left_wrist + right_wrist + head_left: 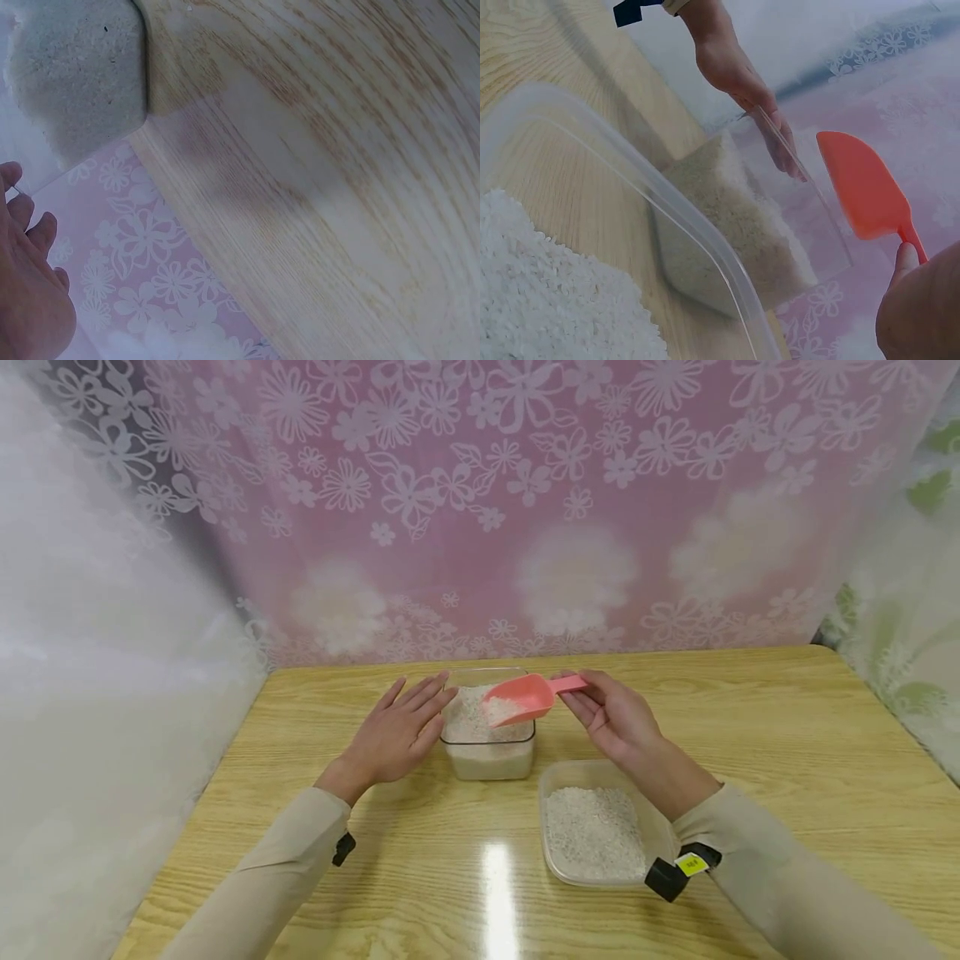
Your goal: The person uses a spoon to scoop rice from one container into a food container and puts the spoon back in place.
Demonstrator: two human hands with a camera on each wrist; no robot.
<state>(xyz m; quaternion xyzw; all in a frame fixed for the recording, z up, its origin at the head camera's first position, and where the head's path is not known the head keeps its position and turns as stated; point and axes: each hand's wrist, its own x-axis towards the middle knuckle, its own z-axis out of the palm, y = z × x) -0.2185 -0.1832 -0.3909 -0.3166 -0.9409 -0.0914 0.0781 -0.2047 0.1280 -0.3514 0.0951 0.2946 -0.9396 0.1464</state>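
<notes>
My right hand [618, 714] grips the handle of a pink scoop [532, 693], which carries a small heap of white rice. The scoop is over a clear rectangular container [491, 764] with rice inside. Its underside shows orange-red in the right wrist view, above the container's rim. My left hand [397, 731] has its fingers stretched out, fingertips right at the container's left rim. In the left wrist view, the left hand [34, 292] appears beside the transparent wall. Below my right wrist stands a shallow translucent tub [656, 827] holding more rice [592, 831].
Everything stands on a light wood-grain table [787, 760]. Behind its far edge hangs a pink curtain [465, 552] with white flowers. Pale sheets [112, 652] hang at the sides. A dark device with a yellow label [692, 863] is strapped to my right wrist.
</notes>
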